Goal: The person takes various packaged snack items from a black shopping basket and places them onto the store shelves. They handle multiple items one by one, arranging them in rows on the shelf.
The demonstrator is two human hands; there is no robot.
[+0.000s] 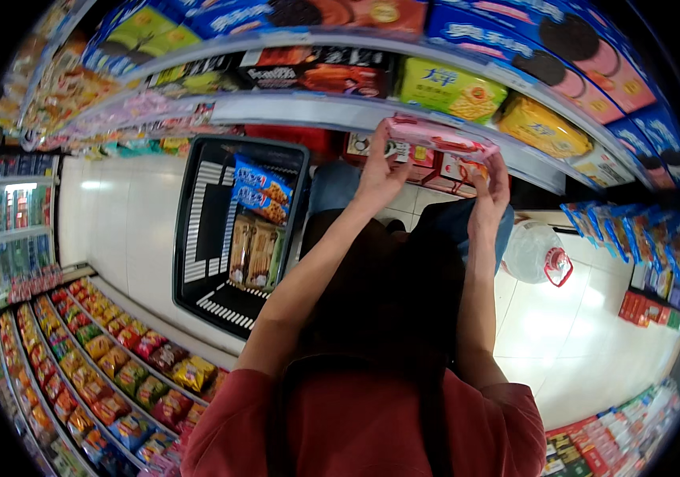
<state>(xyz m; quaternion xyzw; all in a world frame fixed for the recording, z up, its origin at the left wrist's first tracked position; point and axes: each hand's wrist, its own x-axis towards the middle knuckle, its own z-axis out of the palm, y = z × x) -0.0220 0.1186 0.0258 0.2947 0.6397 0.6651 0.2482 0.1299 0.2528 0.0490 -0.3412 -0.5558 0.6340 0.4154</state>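
Note:
Both hands grip a pink snack package (441, 136) by its two ends, in front of the lower shelf. My left hand (382, 173) has its left end, and my right hand (489, 185) its right end. Just beyond it on the shelf are a yellow-green cracker box (452, 89) and a yellow cracker packet (544, 126). Several boxes (420, 164) show below the package, partly covered by my hands. To my left on the floor stands a dark shopping basket (184, 238), holding blue cookie packets (261, 189) and brown-and-green snack packs (256, 251).
A large clear water bottle (534, 253) with a red handle stands on the floor by my right leg. Blue snack bags (632, 229) hang at the right. Shelves of bagged snacks (113, 358) line the lower left. Blue Oreo boxes (531, 42) fill the upper shelf.

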